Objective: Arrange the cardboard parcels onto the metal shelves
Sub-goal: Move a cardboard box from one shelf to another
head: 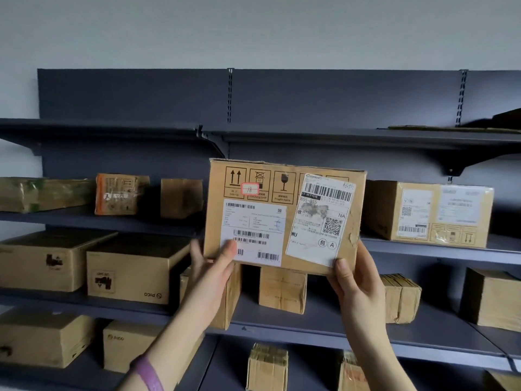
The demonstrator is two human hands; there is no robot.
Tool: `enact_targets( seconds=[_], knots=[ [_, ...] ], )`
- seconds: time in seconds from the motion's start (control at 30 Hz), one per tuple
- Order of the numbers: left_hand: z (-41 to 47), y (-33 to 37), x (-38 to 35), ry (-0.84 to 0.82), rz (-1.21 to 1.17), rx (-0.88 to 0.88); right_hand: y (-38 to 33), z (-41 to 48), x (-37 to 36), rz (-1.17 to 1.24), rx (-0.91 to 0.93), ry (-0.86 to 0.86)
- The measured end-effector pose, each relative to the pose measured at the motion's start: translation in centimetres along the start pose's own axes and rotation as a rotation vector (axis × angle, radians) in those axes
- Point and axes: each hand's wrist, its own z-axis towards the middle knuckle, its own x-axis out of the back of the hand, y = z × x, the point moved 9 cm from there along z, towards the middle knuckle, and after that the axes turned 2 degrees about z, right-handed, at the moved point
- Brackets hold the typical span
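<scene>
just flat, labelled cardboard parcel (284, 215)

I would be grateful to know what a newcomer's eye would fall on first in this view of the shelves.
First, the cardboard parcel held up at the centre, its face carrying white shipping labels and a red-bordered sticker. The left hand grips its lower left corner and the right hand its lower right. Next, the dark metal shelves behind, and on them an orange-edged box at the left.
</scene>
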Motion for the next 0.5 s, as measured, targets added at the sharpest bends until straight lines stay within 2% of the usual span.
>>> enact_targets(
  seconds=[0.13,0.33,0.4,0.5],
  knots=[
    [3.6,-0.5,-0.7,-0.089,0.279,-0.04,1.1,4.1,0.4,-0.027,0.024,0.019],
    [9.5,-4.0,-0.4,-0.021,0.517,-0.065,6.6,8.8,0.9,-0.081,0.005,0.002],
    [11.5,-5.7,-0.7,-0.03,0.588,-0.082,8.6,10.1,1.9,-0.199,0.016,0.02],
    [14.6,-8.7,-0.7,-0.017,0.698,-0.121,11.6,12.3,3.6,-0.501,0.017,0.078]
  ],
)
